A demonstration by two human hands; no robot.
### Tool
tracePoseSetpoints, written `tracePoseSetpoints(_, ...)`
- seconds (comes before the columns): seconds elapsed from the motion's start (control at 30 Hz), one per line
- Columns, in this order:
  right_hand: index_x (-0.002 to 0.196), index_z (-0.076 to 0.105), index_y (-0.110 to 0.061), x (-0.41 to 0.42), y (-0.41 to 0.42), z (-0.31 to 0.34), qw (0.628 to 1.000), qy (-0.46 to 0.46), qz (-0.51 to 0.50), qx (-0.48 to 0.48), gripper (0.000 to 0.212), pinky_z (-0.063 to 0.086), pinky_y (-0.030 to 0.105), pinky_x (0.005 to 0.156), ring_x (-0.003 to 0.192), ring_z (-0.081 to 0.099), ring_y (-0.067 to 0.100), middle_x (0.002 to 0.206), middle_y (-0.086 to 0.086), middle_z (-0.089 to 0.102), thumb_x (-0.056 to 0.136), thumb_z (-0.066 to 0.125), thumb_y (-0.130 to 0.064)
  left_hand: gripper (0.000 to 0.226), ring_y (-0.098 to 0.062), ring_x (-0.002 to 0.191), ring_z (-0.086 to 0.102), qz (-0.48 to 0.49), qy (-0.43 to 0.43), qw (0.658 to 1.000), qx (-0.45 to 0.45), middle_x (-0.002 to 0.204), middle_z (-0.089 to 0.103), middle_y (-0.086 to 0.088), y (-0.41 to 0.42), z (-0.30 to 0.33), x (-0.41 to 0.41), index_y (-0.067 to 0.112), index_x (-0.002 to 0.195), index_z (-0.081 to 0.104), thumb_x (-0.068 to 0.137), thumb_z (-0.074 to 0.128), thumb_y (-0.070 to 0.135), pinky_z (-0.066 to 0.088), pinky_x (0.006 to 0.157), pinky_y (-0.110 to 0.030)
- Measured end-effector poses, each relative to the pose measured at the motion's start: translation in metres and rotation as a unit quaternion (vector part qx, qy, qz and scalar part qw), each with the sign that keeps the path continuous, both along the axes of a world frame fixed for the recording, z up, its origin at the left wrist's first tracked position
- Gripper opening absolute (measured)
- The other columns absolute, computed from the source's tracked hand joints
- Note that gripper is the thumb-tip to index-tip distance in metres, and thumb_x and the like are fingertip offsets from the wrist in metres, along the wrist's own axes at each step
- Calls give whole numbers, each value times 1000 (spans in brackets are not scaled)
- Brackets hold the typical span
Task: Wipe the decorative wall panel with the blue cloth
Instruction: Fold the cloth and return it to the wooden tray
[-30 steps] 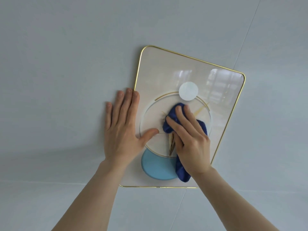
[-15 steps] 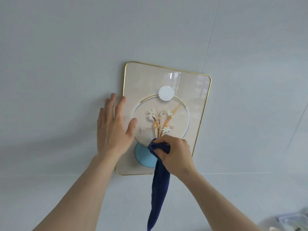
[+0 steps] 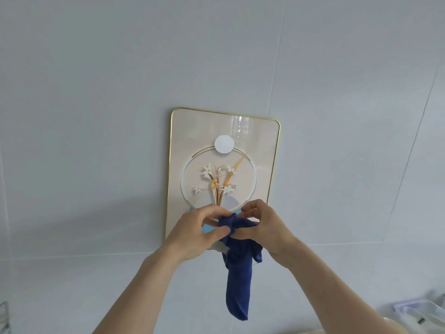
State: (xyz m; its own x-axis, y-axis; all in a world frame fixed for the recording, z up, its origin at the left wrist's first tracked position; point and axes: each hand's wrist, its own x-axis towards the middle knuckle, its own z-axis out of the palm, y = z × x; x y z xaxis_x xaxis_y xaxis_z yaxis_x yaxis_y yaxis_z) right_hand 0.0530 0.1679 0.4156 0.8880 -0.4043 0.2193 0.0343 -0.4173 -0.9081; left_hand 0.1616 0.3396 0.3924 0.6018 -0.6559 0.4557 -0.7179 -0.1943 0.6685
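Observation:
The decorative wall panel (image 3: 262, 150) hangs on the grey wall, cream with a thin gold rim, a white disc and a ring of pale flowers. Its lower part is hidden behind my hands. In front of that lower edge, both hands pinch the dark blue cloth (image 3: 238, 278), which droops in a long fold below them. My left hand (image 3: 195, 233) grips the bunched top from the left with thumb and fingers. My right hand (image 3: 265, 226) holds the same bunch from the right. Neither hand touches the panel.
Large grey wall tiles (image 3: 96, 116) surround the panel, with a horizontal joint just below it. A clear plastic container (image 3: 419, 312) shows at the bottom right corner. A small glassy object (image 3: 3, 314) sits at the bottom left edge.
My right hand slid the cloth down off the panel's middle and pulled back. My left hand left the panel's left edge and joined the right on the cloth. The view moved back.

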Motion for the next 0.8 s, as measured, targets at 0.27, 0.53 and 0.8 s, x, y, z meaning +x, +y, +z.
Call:
tracePoseSetpoints(0.27, 102, 65, -18, -34, -22, 12, 986, 56, 0, -154, 38, 64, 51, 67, 82, 76, 32, 100, 1, 76, 73, 85, -2, 11, -2, 85, 66, 86, -62, 994, 37, 87, 70, 28, -10, 8, -14, 38, 103, 72, 93, 70, 36, 56, 83, -35)
tracePoseSetpoints(0.53, 89, 71, -25, -54, -58, 6, 947, 69, -67, -306, 18, 55, 30, 59, 70, 68, 15, 82, 1, 79, 79, 82, -15, 11, -9, 84, 63, 123, -90, 984, 96, 97, 71, 22, -41, 6, -36, 39, 105, 68, 96, 64, 41, 46, 74, -30)
tracePoseSetpoints(0.8, 80, 60, -31, -79, -108, -24, 929, 99, -143, -328, 21, 49, 31, 61, 79, 63, 28, 74, -4, 63, 87, 69, -13, 7, -11, 82, 68, 129, -64, 982, 120, 89, 69, 23, -75, -23, -52, 44, 92, 62, 95, 63, 39, 51, 72, -31)
